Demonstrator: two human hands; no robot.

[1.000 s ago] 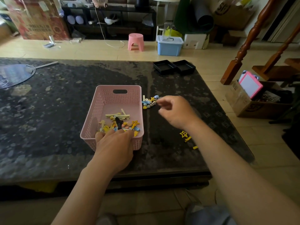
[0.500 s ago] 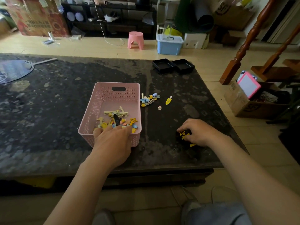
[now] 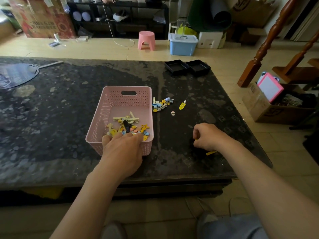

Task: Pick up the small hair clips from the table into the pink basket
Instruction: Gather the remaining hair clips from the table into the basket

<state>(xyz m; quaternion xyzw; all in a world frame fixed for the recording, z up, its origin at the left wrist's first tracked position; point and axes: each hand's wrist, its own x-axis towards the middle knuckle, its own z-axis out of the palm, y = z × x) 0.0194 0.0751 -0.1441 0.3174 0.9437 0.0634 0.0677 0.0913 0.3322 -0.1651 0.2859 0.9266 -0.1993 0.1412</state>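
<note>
By the dark stone table's [image 3: 51, 118] near right edge, the right hand [image 3: 208, 138] pinched a small yellow hair clip [image 3: 196, 139] (barely showing); the pink plastic basket [image 3: 110, 107], left hand [image 3: 123, 149] gripping its near wall, lay leftward.

I note two black trays [image 3: 177, 67] side by side, far right; pink stool [image 3: 146, 40] and blue lidded box [image 3: 183, 44] on floor [image 3: 103, 49] beyond; round fan [image 3: 15, 75] lying far left.

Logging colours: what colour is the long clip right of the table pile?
The clip is yellow; head view.
</note>
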